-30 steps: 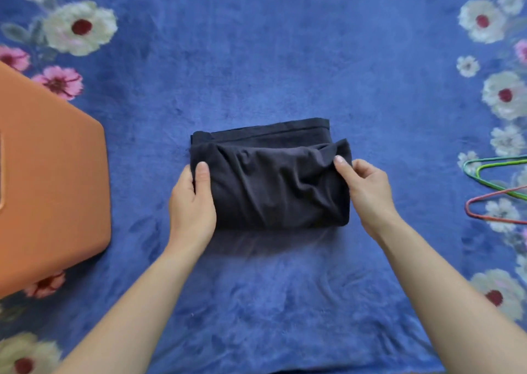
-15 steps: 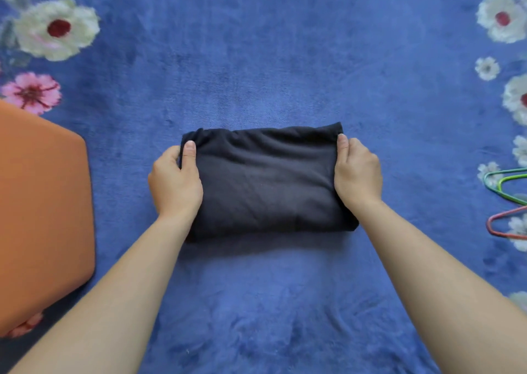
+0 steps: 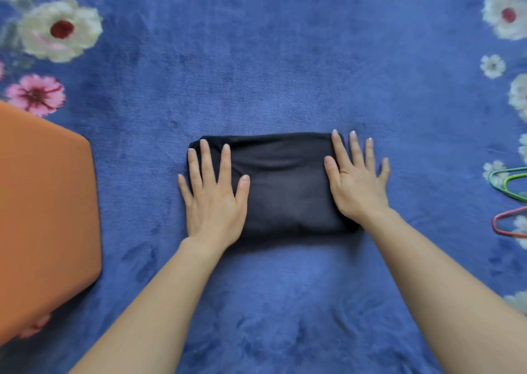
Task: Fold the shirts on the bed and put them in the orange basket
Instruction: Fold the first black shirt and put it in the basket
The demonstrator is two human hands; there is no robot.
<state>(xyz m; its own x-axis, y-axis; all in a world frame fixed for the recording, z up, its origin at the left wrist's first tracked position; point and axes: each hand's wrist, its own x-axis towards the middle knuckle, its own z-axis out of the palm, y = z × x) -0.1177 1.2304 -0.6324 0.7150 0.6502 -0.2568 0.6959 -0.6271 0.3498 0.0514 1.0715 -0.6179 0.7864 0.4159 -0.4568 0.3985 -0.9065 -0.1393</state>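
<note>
Head view: the left hand (image 3: 214, 197) and right hand (image 3: 356, 179), gripping the shirt's (image 3: 285, 185) ends a moment ago, now press flat, fingers spread, on the folded bundle on the bed (image 3: 285, 60); the basket (image 3: 45, 217) comes next.

Open blanket (image 3: 271, 60) rings the folded shirt (image 3: 285, 185); orange basket (image 3: 42, 217) left, hangers (image 3: 510, 199) right.

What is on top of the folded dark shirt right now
Two flat, open palms: the left hand covers its left end, the right hand its right end. The dark shirt lies on the blue blanket; the fabric beneath both palms is hidden.
</note>
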